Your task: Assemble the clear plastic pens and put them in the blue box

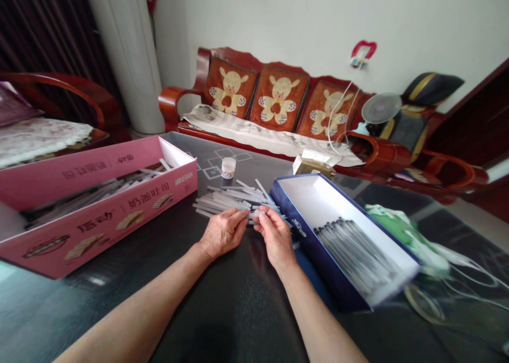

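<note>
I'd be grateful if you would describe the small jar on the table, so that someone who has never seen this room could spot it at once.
On the dark table, find the pink printed carton on the left and the dark blue box on the right. Between them, just beyond the loose pile of pale sticks, stands a small round white jar. It stands by itself, clear of the sticks, beside white diamond outlines on the tabletop.

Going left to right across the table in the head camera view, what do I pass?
Pink box, left hand, right hand, blue box, green item
</note>
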A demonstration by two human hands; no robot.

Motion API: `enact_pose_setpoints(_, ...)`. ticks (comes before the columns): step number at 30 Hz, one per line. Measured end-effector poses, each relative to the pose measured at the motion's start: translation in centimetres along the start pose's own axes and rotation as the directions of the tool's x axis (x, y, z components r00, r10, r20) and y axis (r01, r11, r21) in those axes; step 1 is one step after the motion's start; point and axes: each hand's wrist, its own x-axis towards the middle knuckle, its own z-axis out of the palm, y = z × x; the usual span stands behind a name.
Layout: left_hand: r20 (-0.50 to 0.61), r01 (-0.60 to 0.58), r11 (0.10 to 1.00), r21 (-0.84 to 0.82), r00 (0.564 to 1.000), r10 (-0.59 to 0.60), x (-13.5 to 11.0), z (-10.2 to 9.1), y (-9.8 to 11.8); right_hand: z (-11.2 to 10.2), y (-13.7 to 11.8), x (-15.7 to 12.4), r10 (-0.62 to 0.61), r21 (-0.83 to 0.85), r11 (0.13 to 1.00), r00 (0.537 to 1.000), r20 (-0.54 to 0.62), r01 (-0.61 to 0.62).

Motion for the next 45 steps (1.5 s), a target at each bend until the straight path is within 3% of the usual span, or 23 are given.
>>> enact_pose_setpoints(6,0.027,0.020,0.995,-0.099,0.999,-0.018,0.2,-0.3,0.4,-0.2,-0.5,0.0,-0.038,-0.099,0.994,0.998,0.056,0.044)
enact_pose_setpoints(11,0.040,0.001,0.999,-0.049,0.999,0.001,0.2,-0.4,0.5,0.3,-1.1,-0.3,-0.037,-0.116,0.992,0.999,0.029,0.040)
enact_pose_setpoints(19,-0.046,-0.036,0.995,0.096,0.998,0.041,0.1,-0.8,1.2,1.0,-1.4,-0.8,0.025,-0.011,1.000,0.999,-0.025,-0.026)
enact_pose_setpoints(24,-0.034,-0.051,0.987,0.152,0.998,0.057,0.1,-0.8,1.0,1.0,-1.1,-0.8,0.058,0.018,0.998,0.998,-0.002,-0.058)
enact_pose_setpoints(31,-0.123,0.007,0.959,0.283,0.992,0.029,0.5,-0.3,0.0,0.8,-0.3,-0.3,-0.096,0.034,0.994,0.989,-0.110,0.101)
enact_pose_setpoints(34,-0.152,-0.004,0.974,0.227,0.988,0.039,0.4,0.0,-0.4,0.3,-0.8,-0.1,-0.171,-0.085,0.983,0.977,-0.126,0.161)
enact_pose_setpoints(36,-0.158,-0.021,0.983,0.181,0.986,0.050,0.3,0.3,-0.7,-0.1,-1.5,-0.2,-0.277,-0.321,0.911,0.961,-0.017,0.257)
enact_pose_setpoints(37,-0.155,-0.034,0.986,0.165,0.986,0.060,0.3,0.4,-0.8,-0.2,-1.9,-0.4,-0.331,-0.456,0.827,0.940,0.081,0.330)
enact_pose_setpoints(39,-0.147,-0.055,0.989,0.135,0.986,0.075,0.2,0.5,-1.0,-0.4,-2.7,-0.8,-0.369,-0.666,0.577,0.878,0.304,0.473)
enact_pose_setpoints(42,-0.129,-0.111,0.992,0.068,0.985,0.119,0.2,0.3,-0.7,-0.1,-4.1,-1.7,-0.284,-0.807,0.225,0.829,0.482,0.547)
enact_pose_setpoints(45,-0.154,-0.128,0.991,0.040,0.979,0.133,0.3,-0.4,-0.1,-0.2,-6.1,-2.6,-0.212,-0.849,0.033,0.833,0.511,0.528)
